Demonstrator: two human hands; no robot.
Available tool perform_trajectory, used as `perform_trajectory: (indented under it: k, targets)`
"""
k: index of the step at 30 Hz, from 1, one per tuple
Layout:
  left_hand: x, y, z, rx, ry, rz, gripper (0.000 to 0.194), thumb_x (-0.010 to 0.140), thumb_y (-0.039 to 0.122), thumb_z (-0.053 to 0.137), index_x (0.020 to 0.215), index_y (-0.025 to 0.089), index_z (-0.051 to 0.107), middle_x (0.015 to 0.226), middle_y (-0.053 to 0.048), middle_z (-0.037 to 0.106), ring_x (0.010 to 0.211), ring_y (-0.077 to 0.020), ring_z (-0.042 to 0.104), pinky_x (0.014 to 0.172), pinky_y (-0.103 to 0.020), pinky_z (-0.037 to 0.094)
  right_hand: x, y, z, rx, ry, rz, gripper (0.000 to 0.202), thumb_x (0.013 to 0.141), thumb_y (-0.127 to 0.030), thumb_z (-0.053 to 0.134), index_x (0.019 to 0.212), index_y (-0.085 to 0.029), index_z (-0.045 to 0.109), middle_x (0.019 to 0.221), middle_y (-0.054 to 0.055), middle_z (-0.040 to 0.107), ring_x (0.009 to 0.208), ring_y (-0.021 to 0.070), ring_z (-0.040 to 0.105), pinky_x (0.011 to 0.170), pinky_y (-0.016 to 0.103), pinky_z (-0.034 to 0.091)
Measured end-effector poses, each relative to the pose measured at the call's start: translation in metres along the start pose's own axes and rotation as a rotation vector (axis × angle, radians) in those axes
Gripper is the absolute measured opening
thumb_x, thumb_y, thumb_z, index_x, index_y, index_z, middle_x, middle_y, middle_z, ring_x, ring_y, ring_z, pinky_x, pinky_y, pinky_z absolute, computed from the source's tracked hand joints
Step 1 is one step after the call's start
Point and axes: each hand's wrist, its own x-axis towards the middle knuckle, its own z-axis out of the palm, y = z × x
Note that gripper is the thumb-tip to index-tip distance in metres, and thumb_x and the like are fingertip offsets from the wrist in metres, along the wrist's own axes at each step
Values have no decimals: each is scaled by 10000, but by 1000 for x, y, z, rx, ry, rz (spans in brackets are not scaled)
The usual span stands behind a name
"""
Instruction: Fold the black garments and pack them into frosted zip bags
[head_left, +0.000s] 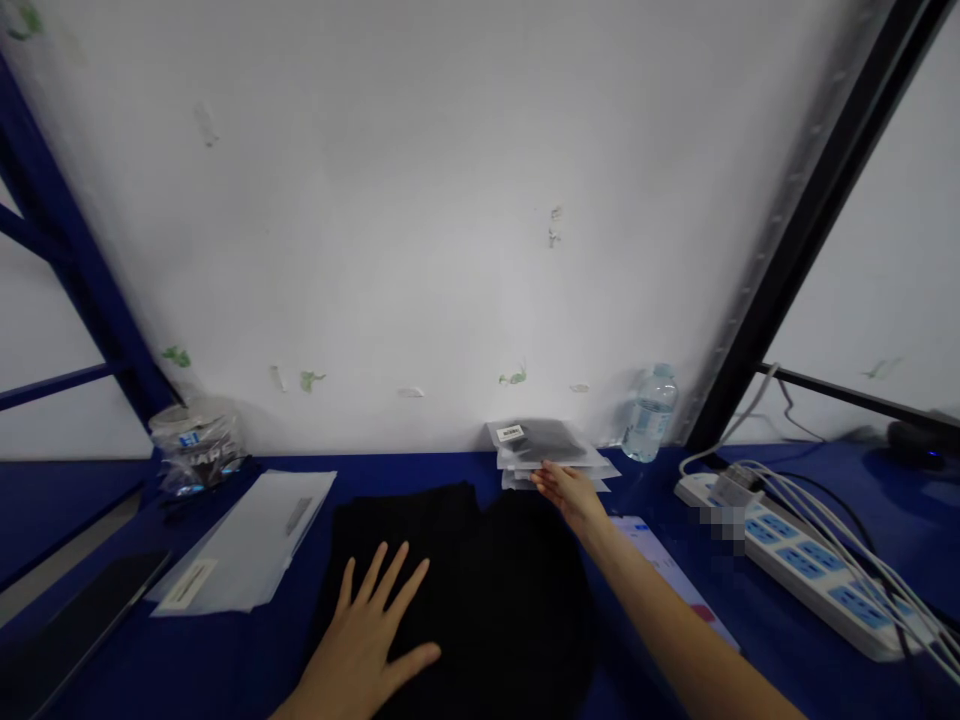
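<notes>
A black garment (480, 570) lies spread on the blue table in front of me, with a notch in its far edge. My left hand (367, 630) rests flat on its left part, fingers spread. Beyond the garment, a small stack of clear plastic bags (551, 445) with dark contents sits near the wall; its top bag bears a white barcode label (509, 433). My right hand (566, 490) reaches over to the front edge of this stack. Its fingers are stretched out and look to touch the bags, without visibly gripping one.
Flat plastic bags with labels (247, 540) lie at left, beside a dark flat device (82, 620). Behind them stands a plastic-wrapped tape roll (196, 445). At right are a water bottle (649, 415), a lit phone (667, 570) under my forearm, and a power strip (810, 570) with cables.
</notes>
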Motion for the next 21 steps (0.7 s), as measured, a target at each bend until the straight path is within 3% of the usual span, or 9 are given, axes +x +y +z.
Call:
perform_trajectory:
  k: [4,6,7,9,11,13,16,18,21]
  targets:
    - [-6,11,-13,-393,146,-126,528,906,551,368,1379,318,384,1460,-52,379,1360,-304,267,1091,-582,160,-37,-1,20,86,-74,-52,178,722,-318,686,689,-185,573,732,-3,635,801,147,663,788,271,532]
    - [-12,24,-20,-787,198,-256,529,915,571,304,1276,241,505,1268,-108,570,1142,-270,550,957,-462,433,-68,2,32,89,-213,-25,207,716,-353,698,758,-171,608,787,15,662,800,164,668,786,304,542]
    - [-16,32,-22,-1019,164,-326,575,904,609,264,1217,213,540,1117,-119,641,911,-243,660,756,-387,541,-84,4,38,75,-329,7,226,736,-368,683,809,-164,620,821,29,675,792,162,669,766,301,545]
    - [-23,49,-24,-1446,37,-461,667,854,698,236,1085,178,583,823,-84,672,444,-144,599,351,-235,428,-113,12,48,33,-536,77,255,780,-379,642,889,-149,630,845,47,687,751,144,669,703,263,546]
    - [-30,61,-22,-1706,-25,-578,622,812,718,355,921,160,607,685,-36,638,267,-44,405,259,-163,217,-134,20,55,-19,-683,150,278,810,-385,606,926,-133,631,836,55,690,724,129,669,662,227,538]
    - [-36,68,-18,-1792,33,-686,463,778,610,565,730,150,585,548,20,577,261,6,314,284,-132,166,-145,29,58,-69,-733,200,306,814,-406,595,923,-122,628,821,58,687,725,128,672,652,214,536]
    - [-43,72,-10,-1795,91,-798,359,703,474,721,647,164,549,369,85,432,283,-6,314,316,-115,193,-153,38,55,-198,-652,243,399,789,-509,585,816,-112,613,735,53,667,626,129,666,520,190,521]
    - [-44,74,-6,-1768,30,-776,378,696,518,705,676,169,561,325,88,409,269,-29,334,305,-127,194,-159,40,50,-310,-661,315,483,759,-591,567,743,-110,601,657,43,643,501,126,636,393,177,467]
    - [-45,78,-1,-1701,-99,-649,423,696,571,675,727,158,586,367,66,479,258,-42,371,286,-142,209,-173,41,40,-352,-814,386,516,737,-613,576,739,-102,641,658,40,642,442,92,602,365,153,440]
